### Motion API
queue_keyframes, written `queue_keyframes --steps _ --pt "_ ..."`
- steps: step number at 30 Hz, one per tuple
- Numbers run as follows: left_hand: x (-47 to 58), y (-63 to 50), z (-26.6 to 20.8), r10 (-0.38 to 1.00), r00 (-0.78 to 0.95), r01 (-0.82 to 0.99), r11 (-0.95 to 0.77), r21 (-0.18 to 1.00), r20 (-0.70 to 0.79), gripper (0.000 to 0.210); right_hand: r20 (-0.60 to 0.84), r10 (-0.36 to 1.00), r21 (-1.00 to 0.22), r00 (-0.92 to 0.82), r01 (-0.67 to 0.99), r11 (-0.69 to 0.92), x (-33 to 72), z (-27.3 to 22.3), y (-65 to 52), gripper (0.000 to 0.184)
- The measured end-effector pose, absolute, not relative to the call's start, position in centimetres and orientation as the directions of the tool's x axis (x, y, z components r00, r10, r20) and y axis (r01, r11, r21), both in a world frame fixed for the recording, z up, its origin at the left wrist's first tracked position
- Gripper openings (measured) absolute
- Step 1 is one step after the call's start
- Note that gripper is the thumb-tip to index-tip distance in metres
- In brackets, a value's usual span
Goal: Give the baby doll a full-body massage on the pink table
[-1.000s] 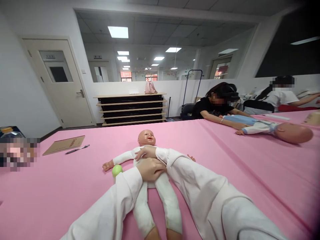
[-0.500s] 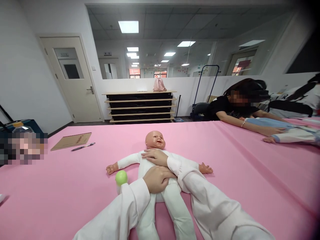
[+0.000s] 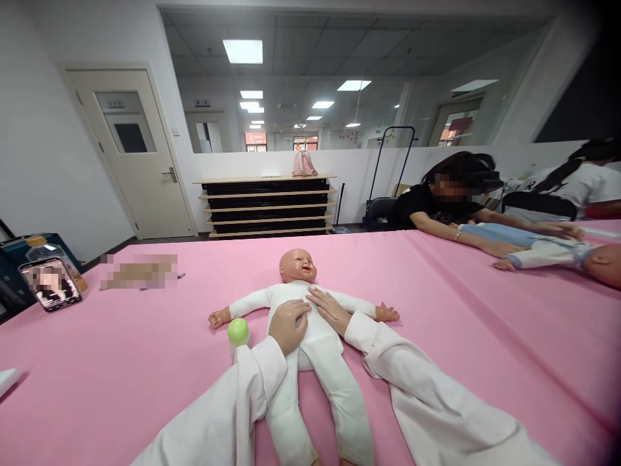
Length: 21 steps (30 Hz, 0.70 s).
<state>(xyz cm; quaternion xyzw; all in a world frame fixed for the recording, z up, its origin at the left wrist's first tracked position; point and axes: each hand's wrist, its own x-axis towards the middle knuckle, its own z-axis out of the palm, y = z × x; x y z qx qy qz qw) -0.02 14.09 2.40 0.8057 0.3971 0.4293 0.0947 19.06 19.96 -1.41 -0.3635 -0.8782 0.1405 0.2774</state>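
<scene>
A desk (image 3: 160, 362) spread with pink cloth takes up most of the view. Past its far edge a wide window (image 3: 301, 58) fills the wall, with a pale door (image 3: 130, 155) beyond the far left corner and a low stack of shelves (image 3: 266, 207) behind the middle of the far edge. A co-worker (image 3: 422, 207) in black bends over the far edge toward its right end, arms stretched along a second doll (image 3: 495, 236) in blue and white, its head toward the right edge.

The doll (image 3: 317, 336) in white lies face up in the middle of the desk, head toward the far edge, legs toward the near edge, arms spread to the left and right edges. Both hands, in white sleeves (image 3: 208, 408), rest on its trunk: the left hand (image 3: 289, 325) lies on the belly, fingers loosely bent around nothing; the right hand (image 3: 330, 310) lies flatter on the chest, fingers extended toward the far edge.

A brown flat thing (image 3: 140, 272), blurred, lies near the far left corner. By the left edge a bottle (image 3: 72, 262) stands behind a tilted phone (image 3: 51, 285). A small container with a green top (image 3: 238, 331) stands just beside the doll's arm and the left sleeve. A pen (image 3: 181, 276) pokes out by the brown thing, mostly hidden.
</scene>
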Motion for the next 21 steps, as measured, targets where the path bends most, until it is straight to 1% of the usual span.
queue_keyframes --steps 2,3,5,7,9,10,13,14,16,18,19,21 --pt "-0.8 13.9 1.9 0.754 0.227 0.581 -0.613 0.535 0.617 0.028 0.395 0.737 -0.496 -0.548 0.548 0.673 19.6 -1.6 18.3 0.048" --pt "-1.2 13.6 1.7 0.764 0.213 0.59 -0.598 0.543 0.61 0.029 0.402 0.745 -0.524 -0.533 0.533 0.664 19.8 -1.5 17.3 0.048" --pt "-2.1 12.6 1.4 0.769 0.217 0.611 -0.587 0.53 0.601 0.031 0.414 0.751 -0.574 -0.514 0.493 0.654 20.2 -0.8 15.6 0.044" --pt "-2.7 11.4 1.4 0.749 0.245 0.627 -0.607 0.489 0.615 0.032 0.426 0.746 -0.607 -0.511 0.451 0.655 20.5 0.5 14.4 0.038" --pt "-3.1 10.6 1.9 0.692 0.325 0.609 -0.675 0.418 0.645 0.031 0.435 0.741 -0.633 -0.511 0.412 0.655 20.2 2.0 14.2 0.032" --pt "-3.1 10.5 2.3 0.648 0.397 0.577 -0.727 0.373 0.65 0.03 0.432 0.741 -0.648 -0.515 0.394 0.652 19.8 2.8 14.5 0.031" --pt "-2.4 11.0 3.8 0.493 0.646 0.422 -0.867 0.266 0.583 0.032 0.381 0.729 -0.683 -0.568 0.359 0.636 17.4 5.0 16.9 0.031" --pt "-2.0 11.4 4.4 0.451 0.708 0.375 -0.892 0.251 0.544 0.033 0.368 0.712 -0.671 -0.598 0.36 0.649 16.2 5.5 18.0 0.03" --pt "-1.0 12.3 5.2 0.38 0.79 0.306 -0.925 0.228 0.482 0.034 0.341 0.66 -0.601 -0.669 0.385 0.701 13.5 6.1 20.2 0.024" --pt "-0.1 13.1 5.5 0.305 0.847 0.243 -0.951 0.193 0.435 0.034 0.233 0.55 -0.512 -0.802 0.38 0.771 11.0 6.2 22.0 0.015" --pt "0.3 13.4 5.5 0.271 0.867 0.216 -0.96 0.176 0.418 0.035 0.18 0.49 -0.475 -0.853 0.361 0.803 10.0 6.1 22.6 0.014" --pt "0.7 13.7 5.0 0.26 0.872 0.205 -0.964 0.172 0.415 0.04 0.114 0.394 -0.413 -0.912 0.318 0.854 8.6 5.7 23.3 0.014"
